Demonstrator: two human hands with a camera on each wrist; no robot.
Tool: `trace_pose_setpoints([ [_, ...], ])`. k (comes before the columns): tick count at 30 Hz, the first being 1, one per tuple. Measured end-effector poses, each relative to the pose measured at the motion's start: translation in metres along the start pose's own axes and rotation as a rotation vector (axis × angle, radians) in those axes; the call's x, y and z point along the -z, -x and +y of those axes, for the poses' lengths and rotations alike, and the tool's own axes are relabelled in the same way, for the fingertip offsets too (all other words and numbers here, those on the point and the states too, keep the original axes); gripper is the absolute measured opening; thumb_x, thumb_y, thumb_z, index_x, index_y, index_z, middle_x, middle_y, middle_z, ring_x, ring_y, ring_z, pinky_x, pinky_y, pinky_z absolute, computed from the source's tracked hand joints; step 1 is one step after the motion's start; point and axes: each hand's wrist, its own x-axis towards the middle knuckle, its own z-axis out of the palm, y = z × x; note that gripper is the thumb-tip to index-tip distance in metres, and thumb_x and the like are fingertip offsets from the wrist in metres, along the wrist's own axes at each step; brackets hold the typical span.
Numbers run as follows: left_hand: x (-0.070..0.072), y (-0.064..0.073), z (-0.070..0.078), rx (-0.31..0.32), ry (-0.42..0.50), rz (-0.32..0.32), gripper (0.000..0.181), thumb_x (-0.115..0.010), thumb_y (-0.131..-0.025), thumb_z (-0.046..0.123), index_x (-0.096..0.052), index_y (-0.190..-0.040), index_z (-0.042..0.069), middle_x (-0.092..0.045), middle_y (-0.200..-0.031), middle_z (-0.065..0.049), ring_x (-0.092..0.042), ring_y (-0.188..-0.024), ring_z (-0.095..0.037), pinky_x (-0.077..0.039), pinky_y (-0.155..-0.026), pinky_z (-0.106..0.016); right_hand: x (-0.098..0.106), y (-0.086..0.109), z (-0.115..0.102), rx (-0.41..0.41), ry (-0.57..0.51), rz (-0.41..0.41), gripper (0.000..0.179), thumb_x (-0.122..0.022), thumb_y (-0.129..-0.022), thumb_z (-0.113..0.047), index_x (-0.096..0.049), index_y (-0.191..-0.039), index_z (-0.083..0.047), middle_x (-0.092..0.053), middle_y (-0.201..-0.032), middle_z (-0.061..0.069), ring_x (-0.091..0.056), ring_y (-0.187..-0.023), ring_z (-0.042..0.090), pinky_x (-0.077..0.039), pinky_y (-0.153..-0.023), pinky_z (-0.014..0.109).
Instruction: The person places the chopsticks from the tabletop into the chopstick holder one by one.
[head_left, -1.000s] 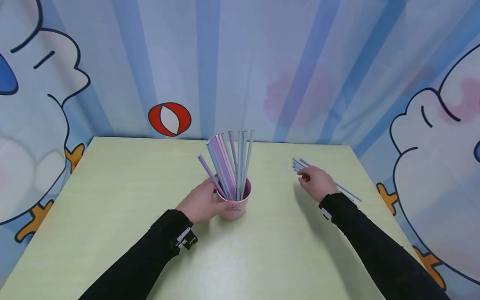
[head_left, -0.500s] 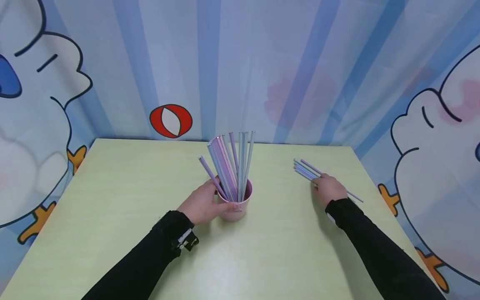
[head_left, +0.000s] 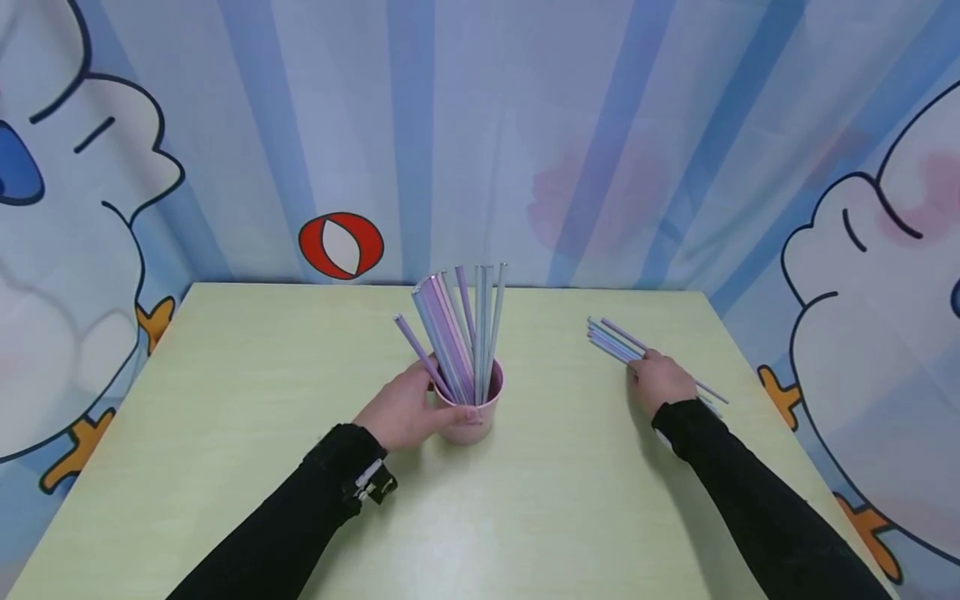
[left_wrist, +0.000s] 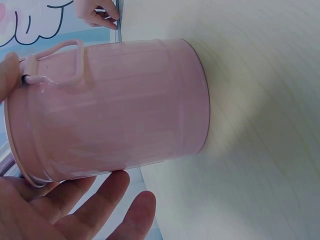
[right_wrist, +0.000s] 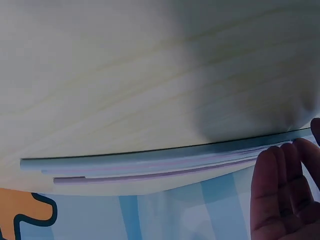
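Lying under right hand: straws

One pink cup with one side handle. Roughly ten straws standing in it; exact figure not determinable, since several overlap. One loose bundle of straws lying flat: about five ends countable from the head view, at least three layers distinguishable from the right wrist view. One table. Two hands: left hand, right hand.
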Motion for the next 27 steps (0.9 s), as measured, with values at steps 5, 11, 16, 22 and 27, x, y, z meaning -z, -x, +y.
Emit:
trace_pose_setpoints([
  [5,-0.0007,0.0001,-0.0009,0.005,0.001,0.002,0.089,-0.078,-0.074,0.053,-0.039,-0.148,0.022,-0.052,-0.140,0.002,-0.049,-0.125,-0.019,-0.040,-0.107,-0.049,-0.0007,-0.0013,0.0016,-0.009,-0.031,0.008,0.019,-0.062,-0.093,-0.006,-0.072,-0.106,0.004,-0.062,-0.098,0.023,-0.060,-0.086,0.037,-0.053,-0.078,0.048],
  [11,-0.0005,0.0001,-0.0009,0.001,0.003,0.000,0.088,-0.078,-0.074,0.053,-0.040,-0.148,0.021,-0.052,-0.140,0.002,-0.050,-0.125,-0.019,-0.040,-0.107,-0.048,-0.0002,-0.0032,0.0014,-0.033,-0.066,0.013,0.020,-0.062,-0.094,-0.008,-0.072,-0.105,0.005,-0.062,-0.100,0.024,-0.061,-0.087,0.038,-0.052,-0.079,0.050],
  [16,0.0000,-0.0002,-0.0007,-0.002,0.003,0.001,0.088,-0.077,-0.075,0.053,-0.040,-0.148,0.021,-0.052,-0.141,0.002,-0.049,-0.126,-0.019,-0.040,-0.107,-0.048,-0.0004,-0.0035,-0.0002,-0.055,-0.093,0.011,0.020,-0.061,-0.095,-0.008,-0.072,-0.104,0.005,-0.062,-0.100,0.024,-0.061,-0.087,0.038,-0.052,-0.079,0.050],
  [22,-0.0001,-0.0001,-0.0008,0.004,0.002,-0.001,0.089,-0.077,-0.075,0.054,-0.039,-0.148,0.021,-0.052,-0.140,0.002,-0.050,-0.126,-0.020,-0.040,-0.107,-0.048,-0.0007,-0.0048,0.0002,-0.088,-0.110,-0.008,0.018,-0.061,-0.094,-0.007,-0.071,-0.101,0.005,-0.063,-0.100,0.024,-0.061,-0.086,0.037,-0.052,-0.079,0.050],
  [27,-0.0003,-0.0002,-0.0007,0.005,0.001,-0.003,0.090,-0.077,-0.074,0.054,-0.039,-0.148,0.020,-0.052,-0.140,0.001,-0.050,-0.126,-0.020,-0.040,-0.106,-0.048,-0.0027,-0.0068,0.0019,-0.088,-0.109,-0.006,0.016,-0.061,-0.093,-0.007,-0.072,-0.097,0.004,-0.065,-0.094,0.022,-0.062,-0.083,0.036,-0.052,-0.076,0.050],
])
